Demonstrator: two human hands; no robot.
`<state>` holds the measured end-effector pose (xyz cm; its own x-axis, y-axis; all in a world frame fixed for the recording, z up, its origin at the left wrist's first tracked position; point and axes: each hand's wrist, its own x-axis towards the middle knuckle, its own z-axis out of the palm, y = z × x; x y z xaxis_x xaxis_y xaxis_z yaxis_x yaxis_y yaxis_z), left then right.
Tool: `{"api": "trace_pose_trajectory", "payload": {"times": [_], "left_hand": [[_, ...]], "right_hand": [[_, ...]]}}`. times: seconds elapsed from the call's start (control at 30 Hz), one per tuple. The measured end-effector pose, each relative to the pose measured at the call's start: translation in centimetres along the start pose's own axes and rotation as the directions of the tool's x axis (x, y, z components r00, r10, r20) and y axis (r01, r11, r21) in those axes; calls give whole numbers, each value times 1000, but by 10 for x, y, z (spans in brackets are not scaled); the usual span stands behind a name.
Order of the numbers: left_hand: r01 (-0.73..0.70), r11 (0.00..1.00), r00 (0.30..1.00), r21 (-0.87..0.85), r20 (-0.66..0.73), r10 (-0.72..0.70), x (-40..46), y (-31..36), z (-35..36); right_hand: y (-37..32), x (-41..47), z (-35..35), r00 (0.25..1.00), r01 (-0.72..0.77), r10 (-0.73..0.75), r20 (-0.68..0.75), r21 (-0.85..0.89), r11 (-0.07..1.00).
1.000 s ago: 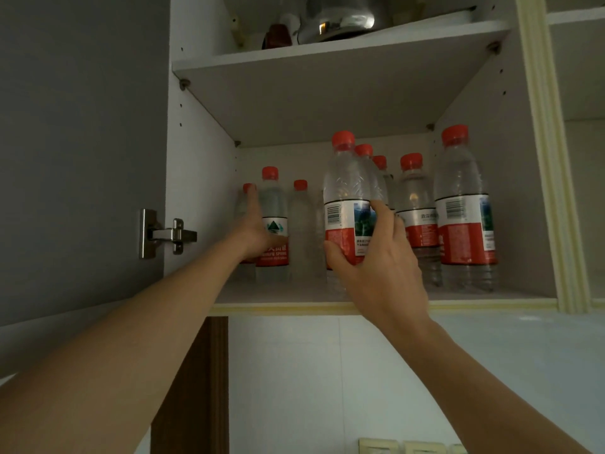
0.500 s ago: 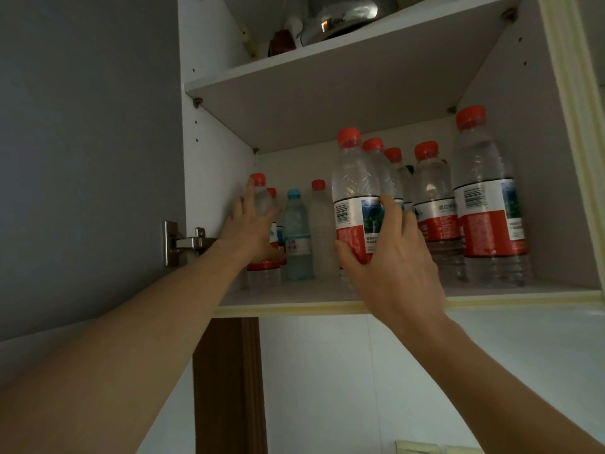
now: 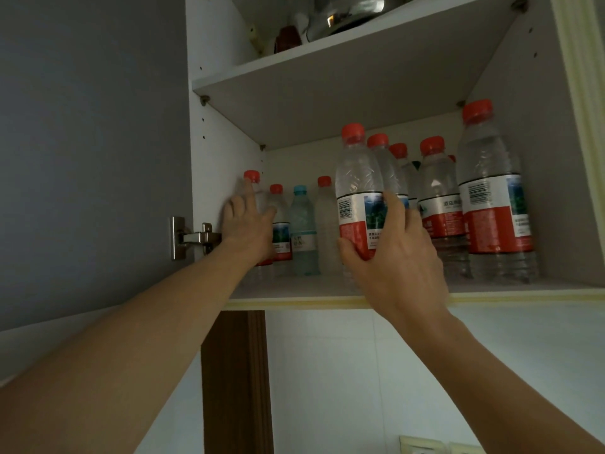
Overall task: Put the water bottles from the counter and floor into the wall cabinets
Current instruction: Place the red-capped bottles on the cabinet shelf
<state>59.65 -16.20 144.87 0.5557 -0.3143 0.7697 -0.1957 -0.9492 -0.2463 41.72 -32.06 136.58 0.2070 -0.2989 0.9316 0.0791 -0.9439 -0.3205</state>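
The water bottles (image 3: 360,204) are looking like clear ribbed plastic, glossy paper-ish labels, smooth red plastic caps. One small bottle (image 3: 302,231) is looking frosty bluish plastic instead. The cabinet shelf (image 3: 327,291) is showing a matt white laminate with a pale cream edge strip. The hinge (image 3: 193,238) is shining as brushed metal, and the pot (image 3: 347,13) on the upper shelf is gleaming like polished steel.

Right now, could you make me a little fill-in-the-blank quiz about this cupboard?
1. The right hand grips a bottle with a ____ cap.
2. One small bottle has a ____ cap, unlike the rest.
3. The left hand holds the bottle nearest the cabinet's ____ wall.

Missing words: red; blue; left
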Motion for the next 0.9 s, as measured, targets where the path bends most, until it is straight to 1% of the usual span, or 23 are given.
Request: {"api": "trace_pose_trajectory", "payload": {"times": [0.07, 0.13, 0.17, 0.2, 0.23, 0.27, 0.3, 0.33, 0.37, 0.4, 0.43, 0.47, 0.5, 0.57, 0.63, 0.7, 0.73, 0.8, 0.83, 0.87, 0.9], "left_hand": [[-9, 1000, 1000, 30, -9, 9, -5, -2, -4], [-32, 999, 999, -22, -34, 32, -11, -5, -10], [-45, 993, 996, -106, -76, 37, -15, -6, -15], [-63, 970, 988, -235, -149, 28, -19, -5, -20], [-92, 914, 972, -395, -234, -3, -24, -3, -27], [-126, 819, 955, -561, -292, -53, -28, 0, -34], [-158, 689, 946, -707, -307, -99, -31, 4, -42], [-174, 542, 953, -822, -280, -119, -35, 8, -49], [-170, 385, 970, -907, -224, -99, -40, 11, -56], [-143, 229, 986, -963, -158, -49, -45, 14, -62], [-96, 98, 995, -991, -95, 12, -49, 16, -67], [-48, 17, 997, -999, -47, 67, -52, 19, -70], [-13, -22, 994, -1000, -15, 112, -53, 21, -72], [3, -21, 987, -1000, -1, 161, -55, 27, -72], [-26, -13, 986, -1000, -28, 164, -55, 32, -71], [-56, -37, 988, -998, -61, 145, -51, 33, -69], [-66, -38, 988, -997, -70, 137, -50, 31, -68], [-71, -30, 987, -997, -74, 146, -47, 28, -68], [-72, -29, 985, -997, -75, 157, -46, 27, -67], [-74, -29, 983, -997, -77, 168, -45, 26, -66], [-79, -25, 981, -997, -82, 174, -44, 24, -64]], "right_hand": [[0, 0, -1, 1000, -2, 2, 6, -2, 1000], [-1, 0, -2, 1000, -4, 4, 15, 5, 1000], [-1, 0, -3, 1000, -8, 8, 25, 7, 1000], [-1, 0, -3, 999, -13, 13, 35, 9, 1000], [-2, 1, -3, 999, -20, 19, 44, 15, 1000], [-2, 1, -3, 998, -26, 24, 54, 29, 999], [-2, 1, -3, 998, -27, 24, 64, 48, 998], [-3, 1, -3, 997, -26, 20, 75, 72, 997], [-3, 1, -2, 995, -26, 17, 94, 98, 995], [-4, 2, -1, 993, -28, 13, 119, 124, 992], [-5, 2, -1, 989, -26, 4, 147, 148, 989], [-5, 3, 0, 985, -21, -9, 173, 173, 985], [-5, 4, -1, 979, -16, -26, 202, 202, 979], [-5, 5, -3, 958, -12, -65, 279, 266, 964], [-4, 7, -7, 934, 16, -120, 337, 296, 955], [-5, 10, -13, 924, 66, -167, 344, 287, 956], [-4, 13, -16, 937, 95, -177, 301, 270, 958], [-3, 19, -22, 977, 118, -146, 154, 180, 977], [-2, 23, -25, 990, 88, -103, 99, 138, 986], [-2, 27, -27, 996, 43, -51, 73, 106, 993], [-2, 30, -28, 997, -7, 2, 77, 65, 998]]}}
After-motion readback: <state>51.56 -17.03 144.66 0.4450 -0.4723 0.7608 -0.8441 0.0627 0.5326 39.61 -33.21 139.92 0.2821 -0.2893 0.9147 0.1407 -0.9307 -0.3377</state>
